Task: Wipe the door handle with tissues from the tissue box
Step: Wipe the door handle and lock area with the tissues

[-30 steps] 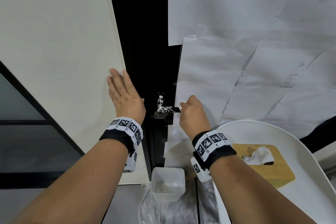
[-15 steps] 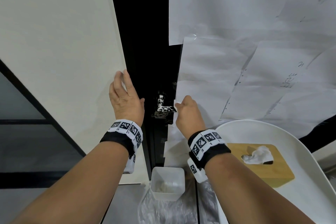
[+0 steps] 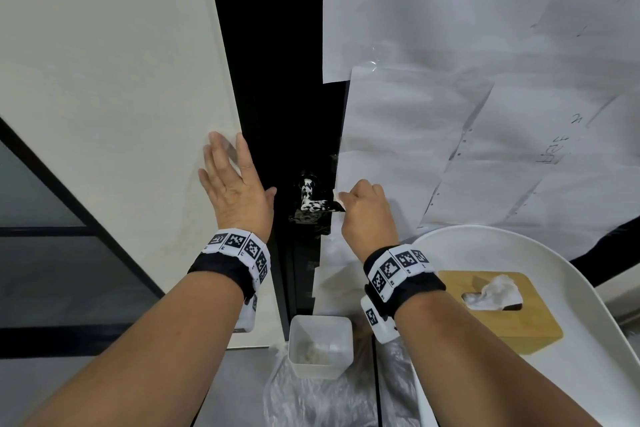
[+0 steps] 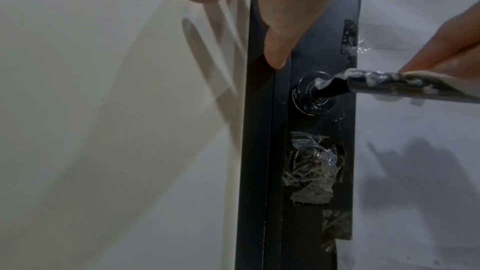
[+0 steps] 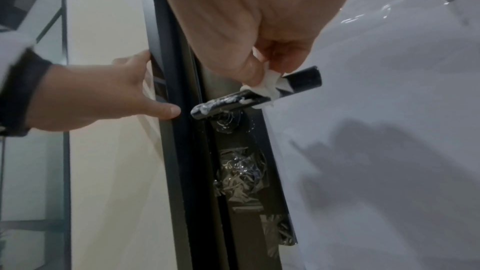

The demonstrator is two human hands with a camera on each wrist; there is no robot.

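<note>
A black lever door handle [image 3: 313, 203] smeared with white foam sticks out of the dark door edge [image 4: 384, 87] [image 5: 241, 99]. My right hand [image 3: 363, 211] pinches a small white tissue [image 5: 267, 83] against the top of the lever near its free end. My left hand [image 3: 232, 187] lies flat with straight fingers on the cream wall left of the door, its thumb [image 4: 278, 48] at the black frame. A wooden tissue box [image 3: 498, 308] with a tissue sticking up sits on the white table at lower right.
Paper sheets [image 3: 450, 114] cover the door to the right of the handle. A white square bin [image 3: 320, 345] holding used tissues stands on clear plastic on the floor below. The round white table [image 3: 571, 374] fills the lower right. Crumpled tape [image 4: 311, 163] covers the lock under the handle.
My right hand with the tissue slid left along the lever and has come back right toward its end. The left hand stays on the wall, shifted slightly.
</note>
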